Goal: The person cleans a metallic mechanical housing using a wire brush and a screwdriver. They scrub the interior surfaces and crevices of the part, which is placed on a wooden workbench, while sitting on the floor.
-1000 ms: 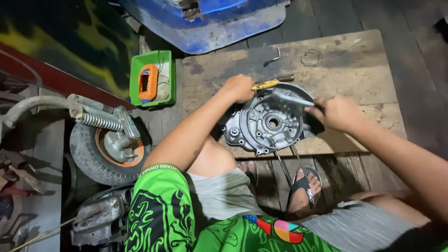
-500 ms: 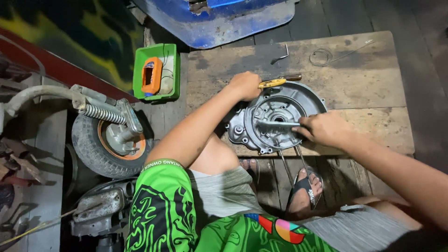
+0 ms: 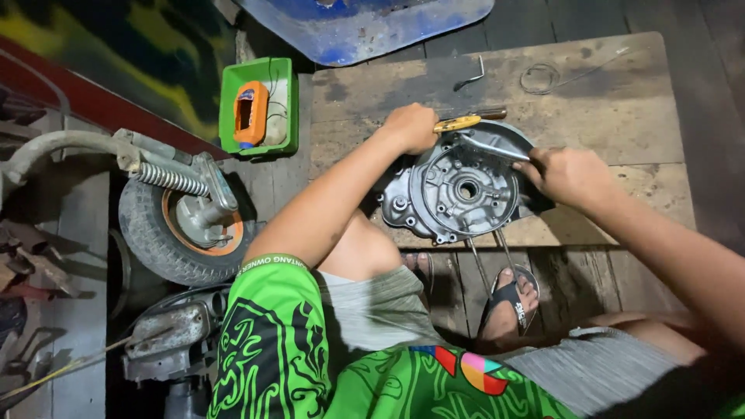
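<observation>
Head view: engine cover (image 3: 466,190) at frame centre, on a wooden board (image 3: 605,132).
Left hand (image 3: 411,128): clenched on the cover's top rim.
Right hand (image 3: 570,177): gripping a metal tool (image 3: 485,146) — scraping inside.
Next: probably steady pressure along the rim.

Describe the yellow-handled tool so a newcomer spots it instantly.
Find the worn wooden board on the floor, then the round grey metal engine cover on it. At the cover's top rim, beside the left hand, lies the yellow-handled screwdriver, the only yellow thing there.
</observation>
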